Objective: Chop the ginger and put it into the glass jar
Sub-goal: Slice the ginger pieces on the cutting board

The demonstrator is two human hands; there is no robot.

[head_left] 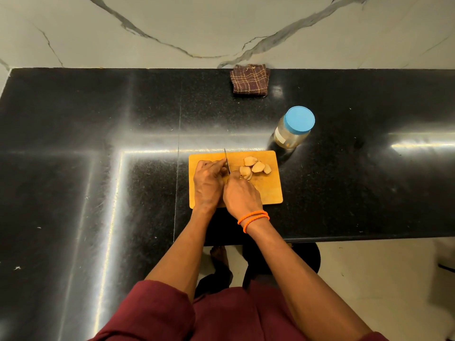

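Observation:
A wooden cutting board (pixel 268 193) lies on the black counter. Several pale ginger slices (pixel 256 166) lie on its far right part. My right hand (pixel 241 195), with orange bands on the wrist, grips the handle of a knife (pixel 227 161) whose thin blade points away from me. My left hand (pixel 208 179) sits just left of the blade with curled fingers; the piece of ginger under them is hidden. The glass jar (pixel 293 131) stands beyond the board's far right corner with its blue lid on.
A folded brown checked cloth (pixel 249 80) lies at the back of the black counter (pixel 98 168), against the marble wall. The counter's front edge runs just behind my wrists, with pale floor to the right.

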